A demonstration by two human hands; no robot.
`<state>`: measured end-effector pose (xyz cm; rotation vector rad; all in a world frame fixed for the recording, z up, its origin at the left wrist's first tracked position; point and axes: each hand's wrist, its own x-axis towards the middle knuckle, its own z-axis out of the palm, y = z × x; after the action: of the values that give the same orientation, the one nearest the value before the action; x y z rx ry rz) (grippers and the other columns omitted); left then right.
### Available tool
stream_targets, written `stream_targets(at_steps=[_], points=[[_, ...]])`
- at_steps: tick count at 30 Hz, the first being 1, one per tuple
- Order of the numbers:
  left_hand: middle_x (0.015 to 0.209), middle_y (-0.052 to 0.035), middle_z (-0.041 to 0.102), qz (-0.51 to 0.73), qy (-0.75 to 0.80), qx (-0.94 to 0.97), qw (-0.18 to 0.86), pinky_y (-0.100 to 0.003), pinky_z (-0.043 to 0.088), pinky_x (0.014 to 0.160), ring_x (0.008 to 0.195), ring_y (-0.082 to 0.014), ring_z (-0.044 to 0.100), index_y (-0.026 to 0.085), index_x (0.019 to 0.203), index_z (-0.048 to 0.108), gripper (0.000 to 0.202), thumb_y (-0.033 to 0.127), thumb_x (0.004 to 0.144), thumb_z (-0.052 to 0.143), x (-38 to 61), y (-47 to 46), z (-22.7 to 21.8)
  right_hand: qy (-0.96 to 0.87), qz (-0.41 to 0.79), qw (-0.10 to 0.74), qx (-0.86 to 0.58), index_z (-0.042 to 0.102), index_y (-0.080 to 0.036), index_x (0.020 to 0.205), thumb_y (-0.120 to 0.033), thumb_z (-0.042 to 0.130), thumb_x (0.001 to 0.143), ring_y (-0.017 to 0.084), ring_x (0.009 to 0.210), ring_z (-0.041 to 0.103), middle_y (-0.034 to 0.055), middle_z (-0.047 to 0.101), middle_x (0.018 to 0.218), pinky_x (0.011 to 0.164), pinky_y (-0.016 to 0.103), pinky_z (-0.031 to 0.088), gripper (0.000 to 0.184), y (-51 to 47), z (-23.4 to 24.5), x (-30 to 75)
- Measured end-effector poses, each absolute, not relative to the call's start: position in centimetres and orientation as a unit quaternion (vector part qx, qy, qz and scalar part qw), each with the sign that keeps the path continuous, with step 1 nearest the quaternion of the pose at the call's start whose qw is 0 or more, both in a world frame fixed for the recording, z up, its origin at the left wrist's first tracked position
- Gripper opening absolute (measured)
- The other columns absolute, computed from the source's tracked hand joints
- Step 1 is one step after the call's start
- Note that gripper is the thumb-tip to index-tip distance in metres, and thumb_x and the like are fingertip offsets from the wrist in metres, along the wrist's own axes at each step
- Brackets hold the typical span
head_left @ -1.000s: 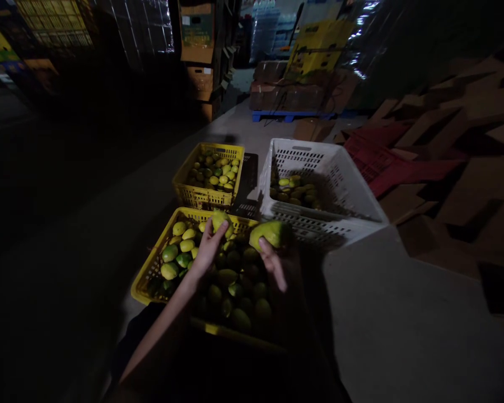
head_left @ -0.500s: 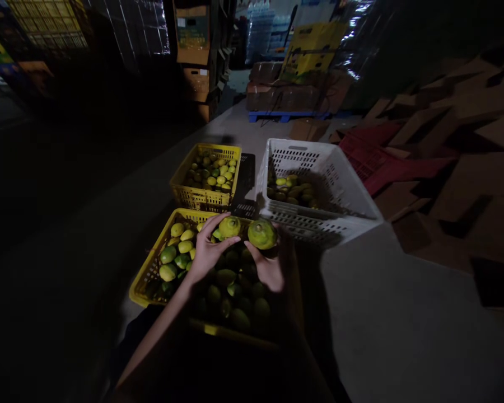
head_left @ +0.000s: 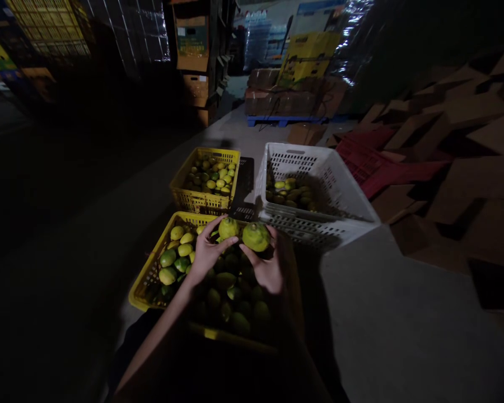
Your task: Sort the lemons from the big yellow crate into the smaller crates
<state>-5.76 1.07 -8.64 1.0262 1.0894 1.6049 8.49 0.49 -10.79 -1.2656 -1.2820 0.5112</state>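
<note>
Over the near yellow crate (head_left: 139, 280), both hands hold fruit side by side. My left hand (head_left: 206, 250) is closed around a yellow-green lemon (head_left: 228, 228), thumb below and fingers behind it. In my right hand (head_left: 270, 268) is a larger, greener lemon (head_left: 256, 237), gripped between thumb and fingers. The stem ends of both lemons face me. Beneath the hands, the near crate holds many yellow and green lemons (head_left: 185, 249); its right part lies in my shadow.
Behind stands another yellow crate (head_left: 193, 198) of lemons. Right of it, a white crate (head_left: 319, 221) has lemons at its bottom left. Flattened cardboard (head_left: 453, 207) and a red crate (head_left: 365, 159) lie at right. Boxes on a blue pallet (head_left: 279, 120) stand further back.
My right hand has brought its lemon slightly left and down, and the lemon has turned a little. The left hand keeps its lemon nearly in place. The view has shifted slightly.
</note>
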Motion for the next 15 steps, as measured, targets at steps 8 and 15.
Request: stream_targets(at_steps=[8,15], points=[[0.083,-0.0073,0.074,0.568,0.457,0.206,0.653,-0.025,0.06,0.072,0.081,-0.0184,0.073,0.013,0.098,0.071,0.035,0.046,0.088,0.066,-5.7,1.3,-8.6,-0.295,0.555,0.605,-0.488,0.067,-0.02,0.096,-0.067,0.075,0.065,0.026,0.076,0.072,0.009,0.076,0.092,0.062,0.039,0.061,0.056,0.7,-9.7,8.7],[0.088,-0.0104,0.075,0.532,0.393,0.118,0.741,-0.025,0.062,0.074,0.079,-0.0186,0.074,0.01,0.108,0.068,0.033,0.038,0.096,0.055,-5.7,1.6,-8.0,-0.274,0.639,0.56,-0.45,0.064,-0.02,0.096,-0.072,0.061,0.073,0.029,0.074,0.073,0.0083,0.074,0.076,0.057,0.041,0.061,0.057,0.6,-9.5,8.3]])
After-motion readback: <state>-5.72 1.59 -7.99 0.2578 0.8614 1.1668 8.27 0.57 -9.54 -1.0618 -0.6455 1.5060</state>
